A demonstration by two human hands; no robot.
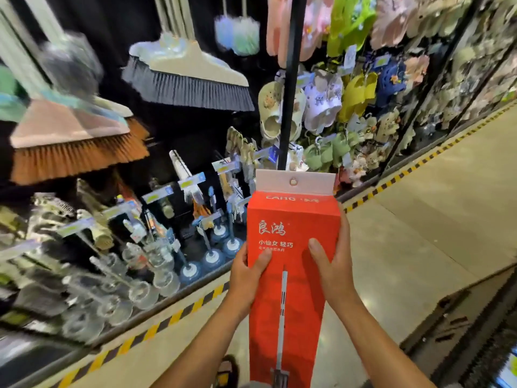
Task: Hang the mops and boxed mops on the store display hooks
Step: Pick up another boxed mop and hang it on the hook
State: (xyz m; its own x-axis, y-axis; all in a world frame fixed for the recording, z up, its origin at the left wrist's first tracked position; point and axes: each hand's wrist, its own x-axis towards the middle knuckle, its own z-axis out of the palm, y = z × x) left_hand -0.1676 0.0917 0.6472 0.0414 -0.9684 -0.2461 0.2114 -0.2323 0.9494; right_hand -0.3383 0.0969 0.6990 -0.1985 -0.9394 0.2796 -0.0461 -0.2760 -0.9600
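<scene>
Left grip (pixel 246 271), right grip (pixel 333 264): both curled

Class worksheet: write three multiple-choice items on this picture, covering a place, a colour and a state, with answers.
1. Where is the hang hole of the box? A in its top tab; B at its bottom; C on its side.
2. What colour is the box front? A blue; B red; C green.
3. How is the box held? A by left hand and right hand; B on a hook; C on the floor.
Answers: 1 A, the hole sits in the white tab; 2 B, the front is red; 3 A, both hands grip its sides.
</scene>
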